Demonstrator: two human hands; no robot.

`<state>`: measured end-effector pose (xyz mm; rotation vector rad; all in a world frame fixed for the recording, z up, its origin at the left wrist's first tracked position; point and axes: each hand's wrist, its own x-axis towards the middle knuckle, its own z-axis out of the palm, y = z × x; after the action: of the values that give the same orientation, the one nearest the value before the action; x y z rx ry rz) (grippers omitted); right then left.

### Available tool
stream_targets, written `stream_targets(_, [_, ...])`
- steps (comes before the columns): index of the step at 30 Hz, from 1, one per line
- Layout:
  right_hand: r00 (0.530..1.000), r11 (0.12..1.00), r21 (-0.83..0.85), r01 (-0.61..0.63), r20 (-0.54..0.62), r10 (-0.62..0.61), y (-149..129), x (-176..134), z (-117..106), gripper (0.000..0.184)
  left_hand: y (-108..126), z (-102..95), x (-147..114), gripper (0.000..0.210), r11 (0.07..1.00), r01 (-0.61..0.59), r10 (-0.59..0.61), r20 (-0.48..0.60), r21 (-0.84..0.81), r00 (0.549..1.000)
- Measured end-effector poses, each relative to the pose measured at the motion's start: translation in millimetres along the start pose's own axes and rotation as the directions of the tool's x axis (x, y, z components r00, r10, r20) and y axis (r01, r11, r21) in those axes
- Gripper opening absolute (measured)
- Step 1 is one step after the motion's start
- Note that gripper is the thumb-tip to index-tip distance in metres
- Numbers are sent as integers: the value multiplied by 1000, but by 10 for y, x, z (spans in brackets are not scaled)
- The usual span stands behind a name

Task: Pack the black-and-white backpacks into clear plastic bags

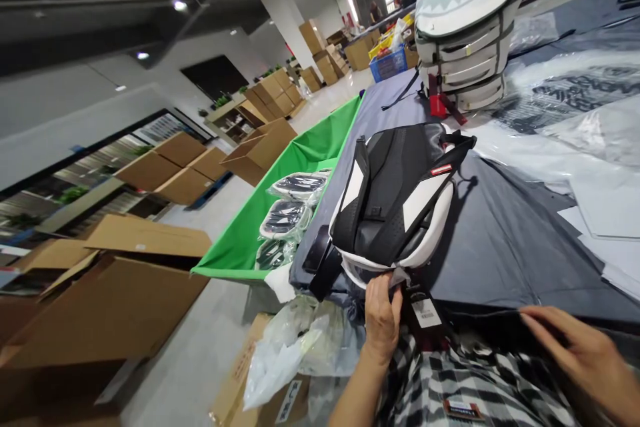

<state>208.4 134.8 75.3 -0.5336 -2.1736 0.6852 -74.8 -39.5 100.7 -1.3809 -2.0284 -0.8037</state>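
A black and white backpack (387, 197) lies on the grey-covered table, its padded back panel and shoulder straps facing up. My left hand (383, 313) is closed on the backpack's near end, with thumb and fingers at its pale edge. Beside that hand hangs a dark tag with a white barcode label (426, 313). At the table's front edge, my right hand (575, 347) is apart from the backpack, its fingers stretched out. Its fingertips meet a dark edge there; whether they touch cloth or a strap is unclear.
White backpacks (465, 27) stand stacked behind, with red tags. Plastic bags (575, 113) and white sheets (607, 207) cover the table's right side. On the left are a green bin (235, 250) holding wrapped packs, cardboard boxes (115, 293) and a plastic bag (285, 360).
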Motion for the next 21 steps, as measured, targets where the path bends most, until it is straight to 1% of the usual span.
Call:
stream_targets(2, [992, 995, 45, 93, 83, -97, -267, 189, 251, 14, 2, 62, 50, 11, 999, 18, -16, -49, 48, 999])
stream_targets(5, [954, 976, 151, 157, 234, -190, -576, 407, 664, 24, -1, 171, 127, 21, 996, 45, -36, -116, 78, 993])
stream_targets(7, [932, 967, 148, 208, 269, -242, -704, 483, 909, 32, -5, 200, 162, 26, 997, 38, -29, -130, 67, 991])
stream_targets(9, [920, 961, 105, 257, 278, -277, -779, 513, 1090, 39, 1, 189, 186, 29, 998, 48, -43, -136, 29, 990])
stream_targets(11, [913, 960, 54, 276, 298, -280, -814, 520, 1204, 46, 17, 161, 201, 31, 995, 91, -95, -132, -36, 987])
stream_targets(14, [924, 963, -32, 266, 293, -246, -804, 539, 1293, 51, 49, 131, 208, 35, 978, 173, -186, -109, -118, 976])
stream_targets(17, [934, 963, -72, 259, 271, -231, -743, 582, 1357, 50, 72, 126, 192, 38, 957, 247, -264, -100, -154, 959])
stream_targets(19, [927, 958, -77, 276, 285, -244, -704, 611, 1404, 49, 77, 123, 176, 38, 939, 295, -312, -76, -175, 947])
stream_targets(21, [916, 950, -87, 301, 304, -262, -686, 632, 1442, 47, 76, 113, 164, 39, 915, 354, -365, -24, -193, 931])
